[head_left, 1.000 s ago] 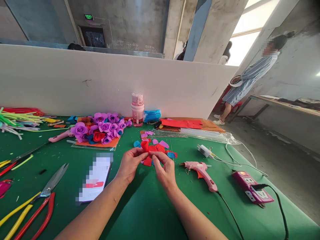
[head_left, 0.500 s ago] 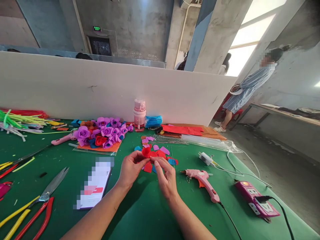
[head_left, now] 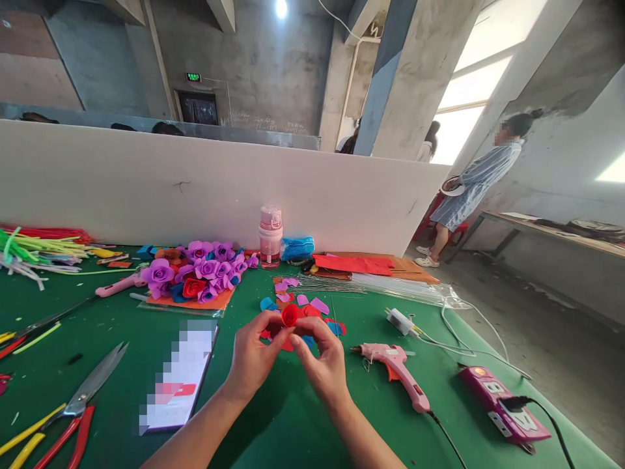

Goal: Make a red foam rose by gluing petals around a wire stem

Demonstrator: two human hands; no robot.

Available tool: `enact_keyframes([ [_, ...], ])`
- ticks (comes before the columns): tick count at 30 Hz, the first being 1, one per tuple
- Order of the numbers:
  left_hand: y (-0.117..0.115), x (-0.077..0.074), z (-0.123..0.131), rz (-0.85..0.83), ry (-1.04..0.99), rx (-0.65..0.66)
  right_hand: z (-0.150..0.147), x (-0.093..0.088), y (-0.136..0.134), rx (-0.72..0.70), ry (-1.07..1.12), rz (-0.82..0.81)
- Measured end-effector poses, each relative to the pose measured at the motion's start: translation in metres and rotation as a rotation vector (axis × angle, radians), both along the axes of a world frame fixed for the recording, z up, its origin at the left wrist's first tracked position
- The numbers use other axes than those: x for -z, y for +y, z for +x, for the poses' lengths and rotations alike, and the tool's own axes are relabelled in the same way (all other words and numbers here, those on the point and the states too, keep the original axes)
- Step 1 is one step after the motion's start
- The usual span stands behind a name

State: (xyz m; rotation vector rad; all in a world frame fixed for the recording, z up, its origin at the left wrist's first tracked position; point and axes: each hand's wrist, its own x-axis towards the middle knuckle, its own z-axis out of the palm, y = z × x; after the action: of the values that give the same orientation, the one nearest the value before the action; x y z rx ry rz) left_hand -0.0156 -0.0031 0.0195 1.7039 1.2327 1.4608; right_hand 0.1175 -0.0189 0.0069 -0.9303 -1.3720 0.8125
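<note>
Left hand (head_left: 251,361), right hand (head_left: 325,365) bare; 2 forearms (head_left: 195,433) bare (to frame edge).

Bare desk (head_left: 288,423) lies open at lower centre, between the phone (head_left: 178,381) on the left and the glue gun (head_left: 395,366) on the right. The left hand (head_left: 251,358) and right hand (head_left: 326,368) fill the centre, fingers pinching a bud (head_left: 291,314). Above them, petals (head_left: 317,304), roses (head_left: 195,273) and a bottle (head_left: 270,238) crowd the way to the board (head_left: 122,189). Scissors (head_left: 95,381) block the lower left and a power strip (head_left: 508,405) the lower right.
</note>
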Motion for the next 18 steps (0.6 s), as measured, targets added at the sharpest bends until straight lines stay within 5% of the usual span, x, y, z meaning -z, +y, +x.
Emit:
enact_keyframes([
  [6,-0.003,0.002,0.004,0.074,0.092,0.027,-0.001,0.004,0.007,-0.008,0.102,-0.078],
  [13,0.002,0.009,0.010,-0.281,-0.154,0.224,0.004,0.010,0.016,0.121,0.142,-0.098],
  [18,-0.001,0.008,0.014,-0.347,-0.280,0.248,0.005,0.007,0.015,0.136,0.110,-0.051],
])
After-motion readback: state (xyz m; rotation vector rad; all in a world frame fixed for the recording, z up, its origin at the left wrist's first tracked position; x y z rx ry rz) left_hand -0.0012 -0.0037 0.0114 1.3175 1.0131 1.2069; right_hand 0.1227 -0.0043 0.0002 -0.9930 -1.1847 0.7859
